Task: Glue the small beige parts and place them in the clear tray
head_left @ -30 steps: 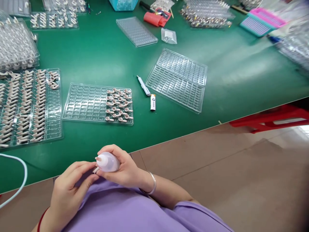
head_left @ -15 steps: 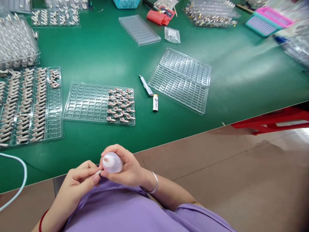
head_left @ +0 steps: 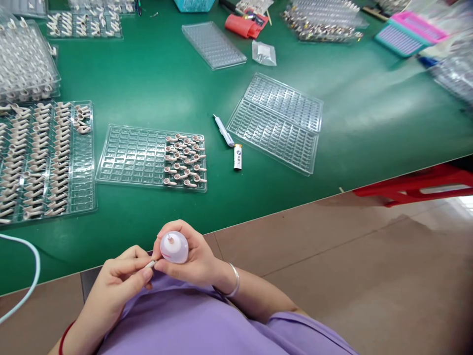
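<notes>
My right hand (head_left: 195, 259) is wrapped round a translucent squeeze bottle (head_left: 175, 250), its white cap and narrow tip facing up at me. Between the thumb and forefinger of my left hand (head_left: 120, 276) is a small off-white piece (head_left: 150, 264), mostly covered by the fingers. The fingertips of both hands meet at this piece, in front of the purple clothing (head_left: 207, 320). Just beyond, a clear plastic tray (head_left: 129, 155) lies on the green table (head_left: 207, 212). Small beige spoon-shaped pieces (head_left: 185, 160) fill its right end.
At left, a larger tray (head_left: 83, 190) carries rows of beige pieces, with stacked trays (head_left: 27, 64) behind. A white lighter (head_left: 237, 158), a pale pen-like tool (head_left: 223, 130) and bare clear trays (head_left: 277, 121) lie to the right. A white cable (head_left: 35, 261) curves at lower left; a red stool (head_left: 417, 185) stands beyond the edge.
The squeeze bottle has tipped in my right hand, so its tip now points more straight up and sits slightly farther right. My left hand keeps its pinch on the small piece.
</notes>
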The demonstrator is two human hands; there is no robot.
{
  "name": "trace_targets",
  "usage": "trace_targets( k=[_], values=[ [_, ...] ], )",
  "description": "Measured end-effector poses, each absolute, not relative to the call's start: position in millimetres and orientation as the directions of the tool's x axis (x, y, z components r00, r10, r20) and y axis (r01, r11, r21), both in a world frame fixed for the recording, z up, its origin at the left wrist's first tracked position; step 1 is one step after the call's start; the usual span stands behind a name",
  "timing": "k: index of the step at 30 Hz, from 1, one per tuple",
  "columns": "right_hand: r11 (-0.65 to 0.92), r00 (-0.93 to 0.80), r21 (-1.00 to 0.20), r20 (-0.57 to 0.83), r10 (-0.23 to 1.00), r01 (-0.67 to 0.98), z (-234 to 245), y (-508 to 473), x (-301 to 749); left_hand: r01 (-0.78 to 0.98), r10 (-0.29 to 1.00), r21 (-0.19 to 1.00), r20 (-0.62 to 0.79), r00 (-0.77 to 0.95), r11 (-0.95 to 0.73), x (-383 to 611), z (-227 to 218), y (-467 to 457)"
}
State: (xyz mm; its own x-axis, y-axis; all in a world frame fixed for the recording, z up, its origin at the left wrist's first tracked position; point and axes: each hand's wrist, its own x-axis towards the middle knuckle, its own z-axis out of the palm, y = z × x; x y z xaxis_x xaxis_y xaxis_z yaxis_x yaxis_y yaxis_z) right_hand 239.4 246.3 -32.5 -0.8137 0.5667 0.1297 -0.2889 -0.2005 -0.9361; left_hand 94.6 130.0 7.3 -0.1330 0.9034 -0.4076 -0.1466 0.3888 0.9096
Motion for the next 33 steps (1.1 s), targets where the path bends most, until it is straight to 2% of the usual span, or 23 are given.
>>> trace_targets(
  k=[3, 5, 6, 8, 10, 11, 13, 17, 22, 33],
  values=[
    [-0.163, -0.818, -0.953, 0.121, 0.563, -0.254, -30.2, 252.4, 241.0, 0.080, 0.939, 0.943, -0.307, -0.156, 0.322, 88.2, 10.1, 129.3],
    [-0.111, -0.818, -0.970, 0.117, 0.563, -0.215, -28.0, 258.5, 244.2, 0.378, 0.962, 0.905, -0.101, -0.254, 0.195, 80.7, 9.4, 129.5],
    [-0.062, -0.813, -0.981, 0.118, 0.570, -0.185, -27.4, 261.5, 246.1, 0.550, 0.954, 0.825, 0.045, -0.296, 0.131, 76.3, 7.7, 129.7],
    [0.098, -0.781, -0.988, 0.152, 0.605, -0.117, -27.9, 265.9, 249.9, 0.833, 0.909, 0.549, 0.310, -0.278, 0.067, 67.7, 2.3, 130.4],
    [0.291, -0.733, -0.955, 0.243, 0.635, -0.064, -31.0, 267.4, 252.5, 0.963, 0.892, 0.266, 0.423, -0.162, 0.049, 60.9, -4.1, 131.0],
    [0.379, -0.712, -0.924, 0.300, 0.635, -0.051, -33.1, 267.3, 253.3, 0.985, 0.894, 0.167, 0.435, -0.108, 0.037, 58.7, -7.0, 131.3],
    [0.515, -0.684, -0.855, 0.408, 0.605, -0.054, -37.4, 265.9, 254.1, 0.997, 0.899, 0.076, 0.436, -0.048, 0.017, 56.6, -11.4, 131.6],
    [0.658, -0.659, -0.749, 0.536, 0.527, -0.084, -42.7, 263.7, 255.3, 0.996, 0.900, 0.094, 0.433, -0.047, 0.007, 57.5, -14.2, 132.0],
    [0.707, -0.671, -0.703, 0.560, 0.486, -0.075, -43.5, 264.5, 257.2, 0.995, 0.898, 0.101, 0.438, -0.051, 0.008, 59.1, -13.5, 133.1],
    [0.715, -0.669, -0.695, 0.563, 0.485, -0.067, -44.7, 263.9, 256.7, 0.995, 0.900, 0.094, 0.431, -0.063, 0.025, 60.4, -12.9, 133.3]
  ],
)
